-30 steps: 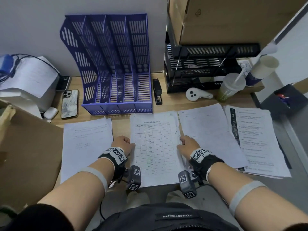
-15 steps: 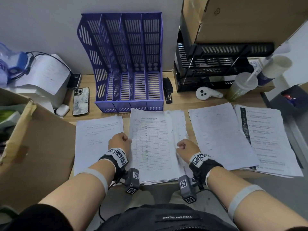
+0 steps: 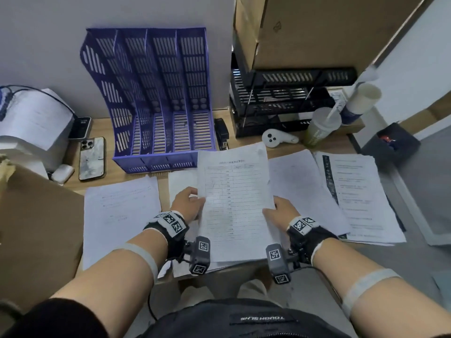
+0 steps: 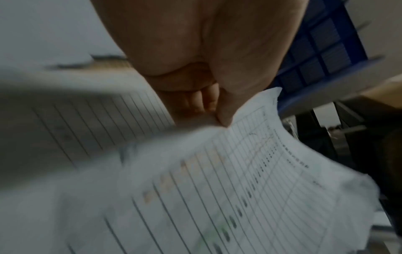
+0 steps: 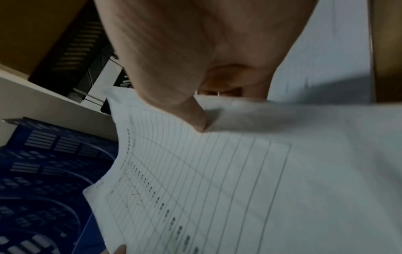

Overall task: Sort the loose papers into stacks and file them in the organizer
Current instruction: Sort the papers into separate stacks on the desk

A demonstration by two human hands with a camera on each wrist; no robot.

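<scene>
A stack of table-printed papers is lifted off the desk, tilted toward the blue four-slot organizer. My left hand pinches its left edge, thumb on top. My right hand pinches the right edge, thumb on the sheet. The same table sheets fill both wrist views. Three more paper piles lie on the desk: one at left, one right of centre, one at far right. A few sheets remain under the lifted stack.
A black stapler and white controller lie beyond the papers. Two phones sit left of the organizer. A black tray rack under cardboard boxes, a lidded cup and paper cups stand at back right. A cardboard box is at left.
Both hands have lifted the centre stack off the desk and raised its far end toward the organizer; earlier they held its edges flat on the desk.
</scene>
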